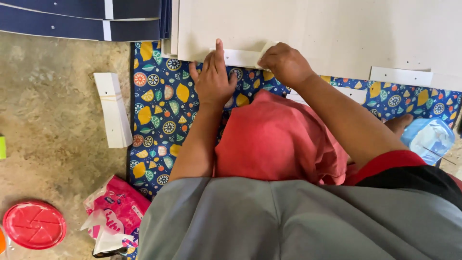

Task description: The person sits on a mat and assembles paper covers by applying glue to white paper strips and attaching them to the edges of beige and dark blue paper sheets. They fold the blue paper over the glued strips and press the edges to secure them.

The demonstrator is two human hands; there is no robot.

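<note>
A large pale cardboard sheet (pixel 327 29) lay flat on the floor, directly ahead of both hands and stretching well off to the right of them. Beneath it and nearer the person, a blue mat printed with citrus slices (pixel 163 120) ran under the wrists and forearms.

Along the sheet's near edge lay a narrow white strip (pixel 240 58), its long axis running left to right, across the line of the fingers rather than along it. It sat between the two hands, touched by both; neither was clearly nearer.

The left hand (pixel 212 79) was laid open and flat, index finger stretched forward so that its tip pressed the strip's left end against the sheet; it gripped nothing. The right hand (pixel 285 62) was curled, knuckles up, fingers pinched on a small pale scrap or strip end (pixel 266 47) at the strip's right end; what exactly it pinched could not be made out.

To the left hand's left, well apart on the bare floor, lay a bundle of white strips (pixel 113 108).
</note>
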